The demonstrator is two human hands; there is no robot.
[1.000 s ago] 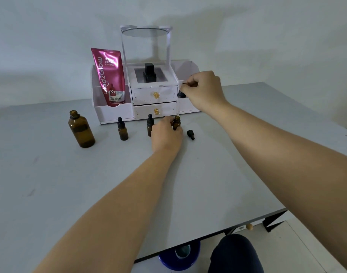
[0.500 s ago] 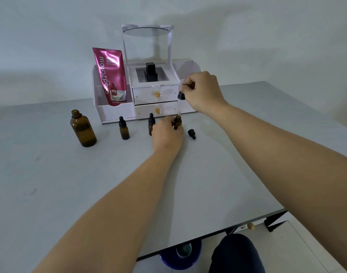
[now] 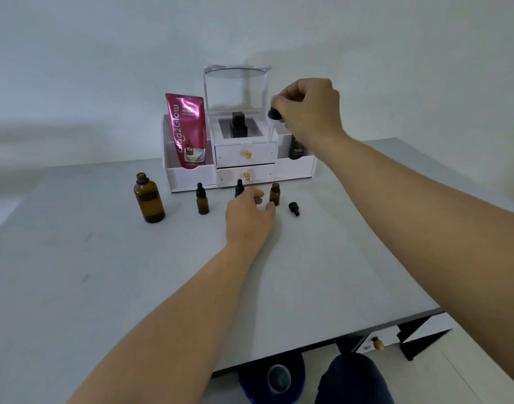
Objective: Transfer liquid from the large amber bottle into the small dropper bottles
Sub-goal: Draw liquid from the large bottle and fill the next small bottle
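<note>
The large amber bottle (image 3: 148, 199) stands uncapped at the left of the grey table (image 3: 104, 272). Three small amber dropper bottles stand in a row: one capped (image 3: 202, 199), a second capped one (image 3: 239, 188) partly hidden behind my left hand, and a third open one (image 3: 275, 193). My left hand (image 3: 248, 217) rests on the table beside the open bottle, thumb touching its base, fingers loose. My right hand (image 3: 308, 109) is raised above it, pinching the black bulb of a dropper (image 3: 274, 114) whose clear glass tube hangs down. A loose black dropper cap (image 3: 294, 208) lies to the right.
A white cosmetics organiser (image 3: 244, 158) with two drawers stands at the back, holding a pink tube (image 3: 187, 131), a black bottle (image 3: 239, 125) and a dark bottle (image 3: 296, 147). The table's front edge is near my knee (image 3: 355, 380); a blue bin (image 3: 273, 380) sits underneath.
My right hand has lifted the dropper up out of the open small bottle. My left hand has loosened its hold on that bottle and now lies beside it.
</note>
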